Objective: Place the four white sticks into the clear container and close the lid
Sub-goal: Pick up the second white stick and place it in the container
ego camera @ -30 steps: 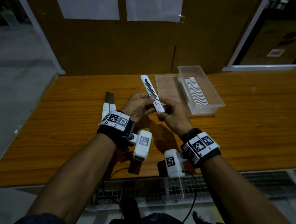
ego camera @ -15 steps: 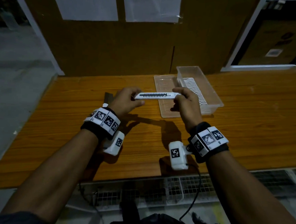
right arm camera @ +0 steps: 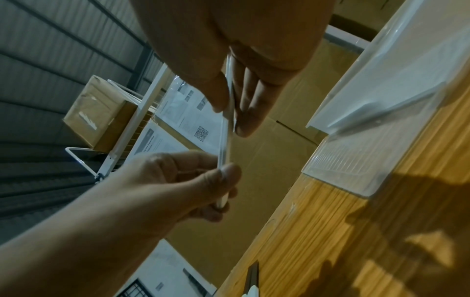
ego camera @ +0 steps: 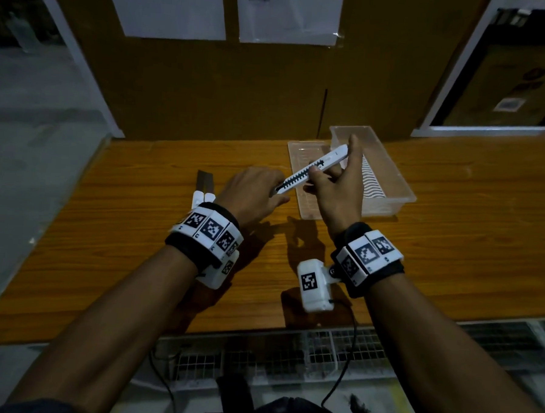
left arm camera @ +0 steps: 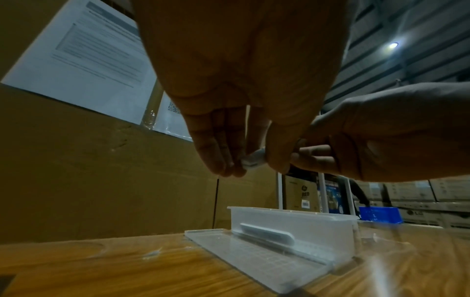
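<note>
- The stick (ego camera: pixel 314 170), level between the hands half a second ago, now slants up and right, its far end over the container's (ego camera: pixel 401 194) near wall.
- The right hand (ego camera: pixel 335 190) has moved toward the container and pinches the stick's upper half between thumb and fingers.
- The left hand (ego camera: pixel 253 194) pinches only the low tip; I judge the handover is nearly done.
- The lid (ego camera: pixel 298 163) lies flat on the table (ego camera: pixel 122 214), touching the container's left side.
- Other sticks (ego camera: pixel 203 198) lie left of the left wrist, so this looks like an early placement.
</note>
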`<state>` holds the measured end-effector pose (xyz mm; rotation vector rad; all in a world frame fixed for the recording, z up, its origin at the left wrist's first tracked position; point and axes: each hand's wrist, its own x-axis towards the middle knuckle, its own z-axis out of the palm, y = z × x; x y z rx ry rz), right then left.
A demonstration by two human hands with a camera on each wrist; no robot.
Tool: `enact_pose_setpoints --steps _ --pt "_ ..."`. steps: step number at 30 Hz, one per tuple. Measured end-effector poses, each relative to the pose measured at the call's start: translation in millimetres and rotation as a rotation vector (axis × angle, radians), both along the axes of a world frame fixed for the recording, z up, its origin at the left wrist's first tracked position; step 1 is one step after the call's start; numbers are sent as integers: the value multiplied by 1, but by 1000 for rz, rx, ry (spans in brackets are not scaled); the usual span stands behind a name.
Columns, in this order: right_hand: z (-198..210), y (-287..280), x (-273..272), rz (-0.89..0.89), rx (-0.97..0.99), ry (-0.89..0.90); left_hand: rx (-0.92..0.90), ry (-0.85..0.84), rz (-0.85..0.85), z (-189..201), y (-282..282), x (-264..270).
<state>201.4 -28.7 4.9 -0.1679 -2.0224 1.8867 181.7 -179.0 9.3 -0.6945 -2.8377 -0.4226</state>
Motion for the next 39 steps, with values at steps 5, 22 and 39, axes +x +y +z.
enact_pose_setpoints --steps 5,22,39 --pt "2 0 -1 -13 -18 10 -27 4 1 5 3 3" --pt "6 0 -4 -52 729 31 -26 -139 217 6 -7 -10" --pt "3 2 -4 -102 734 -70 -7 -189 255 5 -2 -12"
